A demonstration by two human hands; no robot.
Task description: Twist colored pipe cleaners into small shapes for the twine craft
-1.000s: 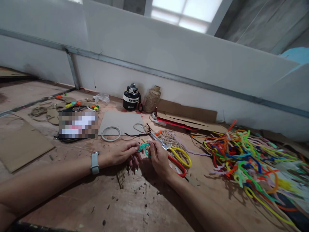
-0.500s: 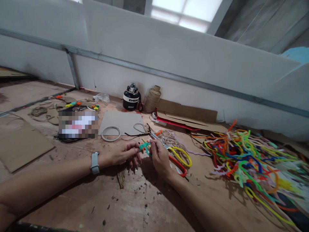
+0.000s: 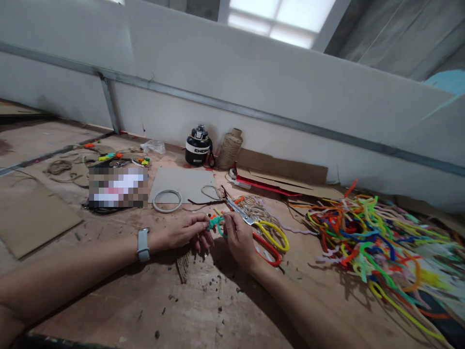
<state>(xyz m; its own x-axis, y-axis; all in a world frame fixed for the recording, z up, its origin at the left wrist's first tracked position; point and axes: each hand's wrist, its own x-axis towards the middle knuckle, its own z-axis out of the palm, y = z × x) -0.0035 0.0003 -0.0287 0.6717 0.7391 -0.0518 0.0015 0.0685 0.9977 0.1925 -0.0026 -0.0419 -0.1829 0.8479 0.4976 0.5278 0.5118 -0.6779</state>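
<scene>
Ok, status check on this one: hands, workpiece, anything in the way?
Left hand pinching one end of turquoise fuzzy piece. Right hand pinching the other. Scissors close beside right hand; contact unclear.

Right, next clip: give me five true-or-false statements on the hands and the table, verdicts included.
1. The fingers of the left hand and right hand are both on the teal piece. True.
2. The watch is on the right arm. False: it is on the left arm.
3. The scissors have one yellow and one red handle loop. True.
4. The black bottle lies on its side. False: it stands upright beside the twine spool.
5. The pale ring lies wholly off the grey card. False: it overlaps the card's near edge.
</scene>
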